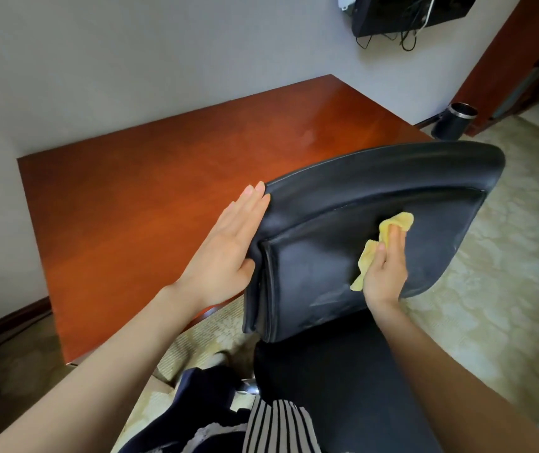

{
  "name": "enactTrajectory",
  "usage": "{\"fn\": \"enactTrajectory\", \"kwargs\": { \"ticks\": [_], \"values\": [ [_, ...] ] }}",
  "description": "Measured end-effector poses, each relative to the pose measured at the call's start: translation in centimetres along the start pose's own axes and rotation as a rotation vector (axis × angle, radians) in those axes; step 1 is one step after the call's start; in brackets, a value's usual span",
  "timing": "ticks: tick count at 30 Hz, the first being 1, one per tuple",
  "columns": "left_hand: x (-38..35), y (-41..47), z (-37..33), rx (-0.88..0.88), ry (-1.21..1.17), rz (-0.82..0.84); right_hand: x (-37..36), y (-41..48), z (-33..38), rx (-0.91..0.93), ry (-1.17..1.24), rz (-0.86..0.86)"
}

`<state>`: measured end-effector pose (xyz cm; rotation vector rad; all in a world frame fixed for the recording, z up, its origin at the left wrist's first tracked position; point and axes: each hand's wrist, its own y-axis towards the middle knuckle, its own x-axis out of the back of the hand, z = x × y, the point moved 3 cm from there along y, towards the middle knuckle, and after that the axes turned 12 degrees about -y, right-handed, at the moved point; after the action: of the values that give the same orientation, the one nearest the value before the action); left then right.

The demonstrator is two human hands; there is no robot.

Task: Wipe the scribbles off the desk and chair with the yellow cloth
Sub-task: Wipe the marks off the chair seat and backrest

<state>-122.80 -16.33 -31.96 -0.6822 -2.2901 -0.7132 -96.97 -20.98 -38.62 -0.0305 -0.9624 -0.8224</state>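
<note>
Our right hand [384,273] has its fingers curled round the bunched cloth [399,220] and presses it against the inner face of the black chair [359,191] back, near its middle. Our left hand [229,246] lies flat with straight fingers against the back's left edge, holding nothing. Faint pale streaks [323,302] show low on the back, below the cloth. The desk [131,207] stands just beyond the chair, against the wall. A dark bin [454,120] sits on the floor off the desk's far right corner.
</note>
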Motion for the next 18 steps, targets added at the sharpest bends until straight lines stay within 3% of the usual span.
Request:
{"fn": "enactTrajectory", "kwargs": {
  "ticks": [3,6,9,12,18],
  "values": [
    [0.2,0.2,-0.1,0.029,-0.048,-0.002,-0.4,2.8,0.9,-0.482,0.171,-0.088],
    [0.9,0.4,-0.2,0.044,-0.092,-0.014,-0.8,5.5,2.0,-0.686,0.27,-0.112],
    [1.5,0.6,-0.2,0.042,-0.088,0.005,-1.4,5.4,3.8,-0.568,0.381,-0.142],
    [1.9,0.8,-0.3,0.041,-0.069,0.001,-1.2,3.6,5.6,-0.39,0.302,-0.194],
    [2.0,0.7,-0.3,0.039,-0.052,0.001,-0.7,-1.3,8.2,-0.09,0.156,-0.13]
  ]
}}
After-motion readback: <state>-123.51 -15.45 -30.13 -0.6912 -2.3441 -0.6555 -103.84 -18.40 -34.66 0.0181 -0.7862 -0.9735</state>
